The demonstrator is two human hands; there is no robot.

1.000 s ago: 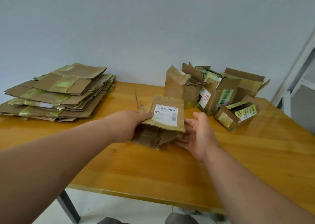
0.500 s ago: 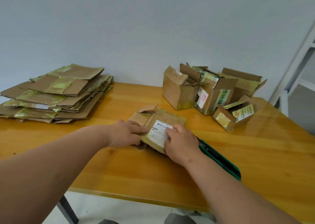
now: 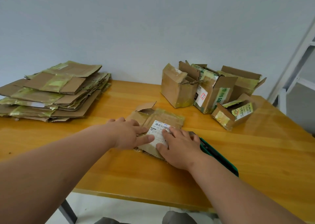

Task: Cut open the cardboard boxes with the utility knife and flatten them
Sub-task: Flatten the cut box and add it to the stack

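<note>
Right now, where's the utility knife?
In the head view, the green utility knife lies on the table, right of centre, beside the right hand and partly hidden behind that forearm.

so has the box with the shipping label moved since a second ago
Yes. The labelled box was tilted up off the table in both hands; now it lies pressed flat under the left hand and right hand.

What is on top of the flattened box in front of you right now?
Both hands press flat on the flattened box: the left hand and right hand lie over its white shipping label, covering part of it. What lies beneath the box is hidden.
</note>
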